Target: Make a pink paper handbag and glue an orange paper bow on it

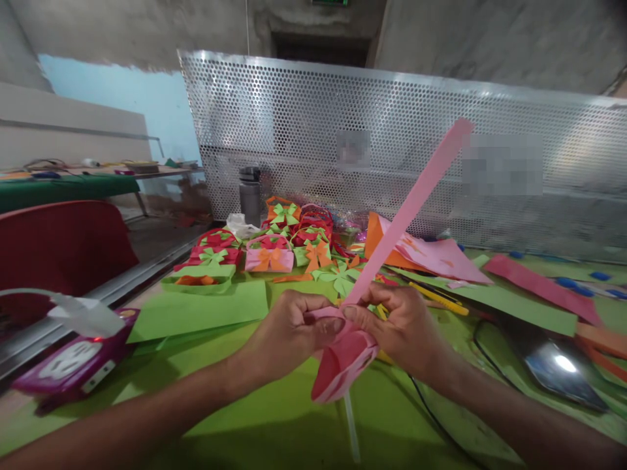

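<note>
Between my two hands is a small pink felt bag point(343, 365), its open mouth facing toward me. A long pink felt strip point(411, 209) rises up and to the right from the bag's edge. My left hand point(304, 323) is closed, thumb and fingers pinching the bag's edge on the left. On the other side my right hand point(396, 323) pinches the foot of the strip where it meets the bag. Exactly how strip and bag join is hidden by the fingers. Below the bag, a thin whitish stick point(351, 427) lies over the green table surface.
Finished-looking felt bags with bows point(269, 254) stand at the back beside a grey bottle point(250, 196). Pink and orange felt sheets point(435, 254) lie back right, near a yellow cutter point(438, 298). A phone point(563, 369) sits right, a purple power strip point(78, 359) left. A perforated metal panel point(304, 111) closes off the back.
</note>
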{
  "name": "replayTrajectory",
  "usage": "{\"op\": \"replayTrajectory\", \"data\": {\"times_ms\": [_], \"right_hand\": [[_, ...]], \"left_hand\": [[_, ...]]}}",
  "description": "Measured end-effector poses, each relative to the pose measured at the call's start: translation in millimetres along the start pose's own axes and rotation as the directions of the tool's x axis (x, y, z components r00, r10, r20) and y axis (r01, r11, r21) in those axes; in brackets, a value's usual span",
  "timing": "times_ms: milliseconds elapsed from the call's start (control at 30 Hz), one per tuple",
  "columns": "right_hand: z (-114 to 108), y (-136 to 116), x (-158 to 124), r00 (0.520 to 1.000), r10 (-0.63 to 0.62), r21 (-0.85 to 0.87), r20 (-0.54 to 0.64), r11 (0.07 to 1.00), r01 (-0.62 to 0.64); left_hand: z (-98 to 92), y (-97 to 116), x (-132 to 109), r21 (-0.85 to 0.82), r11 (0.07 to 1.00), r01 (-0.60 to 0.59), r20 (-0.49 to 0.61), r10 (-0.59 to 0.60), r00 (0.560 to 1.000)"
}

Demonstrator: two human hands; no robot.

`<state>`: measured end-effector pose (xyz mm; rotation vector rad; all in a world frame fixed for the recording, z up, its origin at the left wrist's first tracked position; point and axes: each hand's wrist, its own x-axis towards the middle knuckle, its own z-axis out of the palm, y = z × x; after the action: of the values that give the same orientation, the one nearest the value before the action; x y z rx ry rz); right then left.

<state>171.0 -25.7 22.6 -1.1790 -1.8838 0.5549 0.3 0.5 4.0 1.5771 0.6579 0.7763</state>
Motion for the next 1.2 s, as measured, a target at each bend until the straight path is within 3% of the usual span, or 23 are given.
{"op": "replayTrajectory", "data": {"times_ms": [233,433,567,1200], "right_hand": [[-0.6,4.1,0.6,0.996,-0.008,0.108,0.089,0.994,-0.002],[-1.4,3.1,1.9,0.993,0.072,0.007,0.095,0.997,-0.073],[-1.2,2.2,1.3,0.994,0.067,-0.029,0.089,0.997,-0.065],[-3.8,-2.1,-2.1,0.991,0.021,-0.171,0.129,0.985,0.001]], "left_hand": [[0.7,2.6,-0.7,0.005,1.000,0.029,-0.016,-0.029,0.999],[1.0,4.1,-0.9,0.101,0.995,0.025,-0.036,-0.022,0.999],[1.4,4.8,-1.7,0.120,0.992,0.040,-0.037,-0.036,0.999],[0.5,1.1,-3.4,0.165,0.981,-0.104,0.025,0.101,0.995]]}}
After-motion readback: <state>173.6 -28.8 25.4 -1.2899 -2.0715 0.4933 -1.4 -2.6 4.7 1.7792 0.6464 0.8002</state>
